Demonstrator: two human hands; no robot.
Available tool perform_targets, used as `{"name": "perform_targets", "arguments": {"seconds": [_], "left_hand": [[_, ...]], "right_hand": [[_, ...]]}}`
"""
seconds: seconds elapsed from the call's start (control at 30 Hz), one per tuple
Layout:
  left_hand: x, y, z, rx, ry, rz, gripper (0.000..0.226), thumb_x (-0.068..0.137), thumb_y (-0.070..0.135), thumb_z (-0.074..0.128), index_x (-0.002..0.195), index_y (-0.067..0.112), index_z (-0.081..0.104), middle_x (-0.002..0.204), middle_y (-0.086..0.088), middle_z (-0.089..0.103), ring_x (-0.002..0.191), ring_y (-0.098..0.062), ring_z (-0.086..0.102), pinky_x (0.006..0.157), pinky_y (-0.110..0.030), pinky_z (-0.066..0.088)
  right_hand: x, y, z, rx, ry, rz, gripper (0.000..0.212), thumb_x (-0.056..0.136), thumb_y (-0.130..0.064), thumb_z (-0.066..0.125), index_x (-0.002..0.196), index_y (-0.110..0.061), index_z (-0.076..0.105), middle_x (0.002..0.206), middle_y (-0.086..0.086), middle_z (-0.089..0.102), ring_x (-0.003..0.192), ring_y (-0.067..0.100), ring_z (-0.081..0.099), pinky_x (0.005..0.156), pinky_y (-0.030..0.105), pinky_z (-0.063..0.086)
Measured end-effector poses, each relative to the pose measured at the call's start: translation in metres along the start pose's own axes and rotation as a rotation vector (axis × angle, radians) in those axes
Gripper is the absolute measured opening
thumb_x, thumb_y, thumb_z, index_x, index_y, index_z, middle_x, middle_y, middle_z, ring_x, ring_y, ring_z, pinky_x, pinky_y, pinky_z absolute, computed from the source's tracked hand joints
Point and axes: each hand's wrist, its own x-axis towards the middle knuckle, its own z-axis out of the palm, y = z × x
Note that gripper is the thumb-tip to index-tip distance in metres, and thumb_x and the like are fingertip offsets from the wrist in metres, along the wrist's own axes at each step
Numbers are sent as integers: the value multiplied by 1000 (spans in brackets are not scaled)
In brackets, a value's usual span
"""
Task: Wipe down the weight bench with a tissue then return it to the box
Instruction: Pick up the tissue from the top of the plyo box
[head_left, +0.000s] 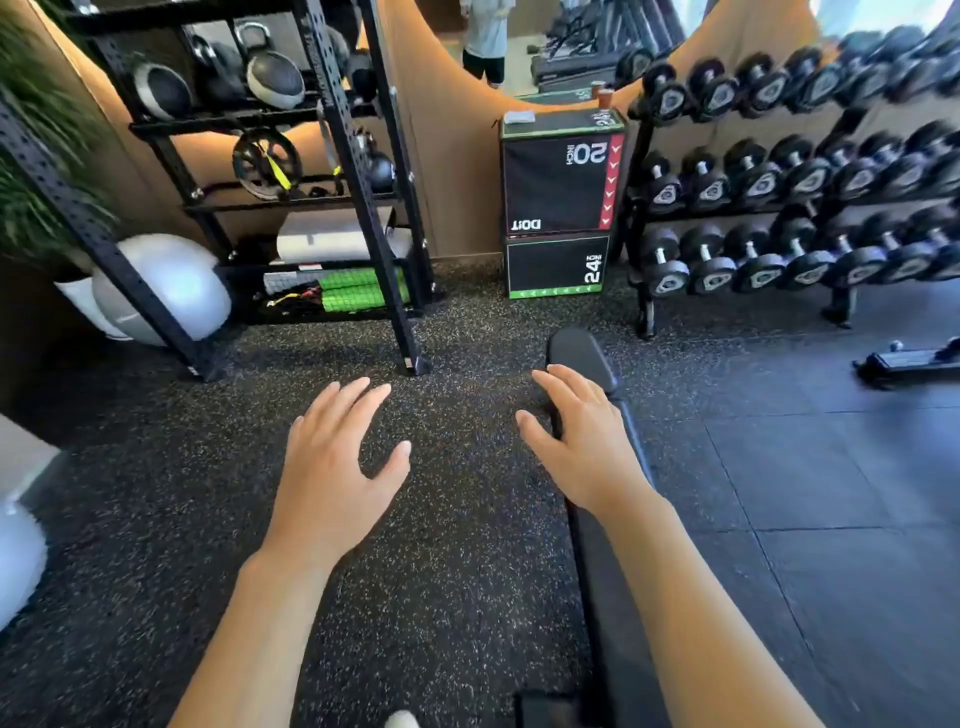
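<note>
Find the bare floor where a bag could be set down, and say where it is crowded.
Free: speckled floor between the left hand and the bench; dark tiles right of the bench. Crowded: under the storage rack and along the dumbbell rack.

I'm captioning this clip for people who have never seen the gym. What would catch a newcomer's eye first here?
Most likely the two bare hands in the foreground: the left hand spread open over the speckled floor, the right hand open over the black weight bench. Next, the dumbbell rack filling the right side, and the stacked plyo boxes against the back wall, centre.
</note>
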Motion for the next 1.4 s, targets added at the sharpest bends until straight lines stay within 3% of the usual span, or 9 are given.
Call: {"name": "perform_targets", "arguments": {"seconds": [0.37, 0.57, 1.0, 1.4], "left_hand": [[113, -41, 19, -58, -17, 88, 67, 97, 56, 48, 157, 28, 44, 166, 6, 38, 159, -17, 21, 129, -52, 22], [194, -101, 14, -97, -26, 121, 68, 96, 56, 48, 158, 26, 44, 166, 4, 38, 159, -19, 23, 128, -56, 24], [323, -238, -1, -135, -36, 127, 68, 96, 56, 48, 158, 27, 43, 166, 3, 38, 158, -20, 24, 128, -57, 23], [403, -234, 42, -153, -41, 96, 68, 96, 55, 49, 158, 26, 43, 166, 4, 39, 158, -19, 23, 130, -51, 21]], "right_hand": [[87, 4, 22, -42, 91, 89, 65, 99, -63, 43, 155, -31, 41, 163, -11, 35, 151, 13, 25, 122, 50, 25], [165, -26, 49, -75, 118, 145, 70, 95, -68, 38, 155, -32, 40, 163, -12, 35, 151, 13, 26, 123, 51, 26], [315, -100, 130, -133, 106, 146, 63, 101, -59, 47, 156, -30, 40, 163, -10, 35, 152, 15, 26, 123, 50, 26], [399, -60, 136, -133, 76, 121, 64, 101, -60, 47, 156, -29, 40, 164, -10, 34, 152, 14, 25, 123, 49, 25]]}}
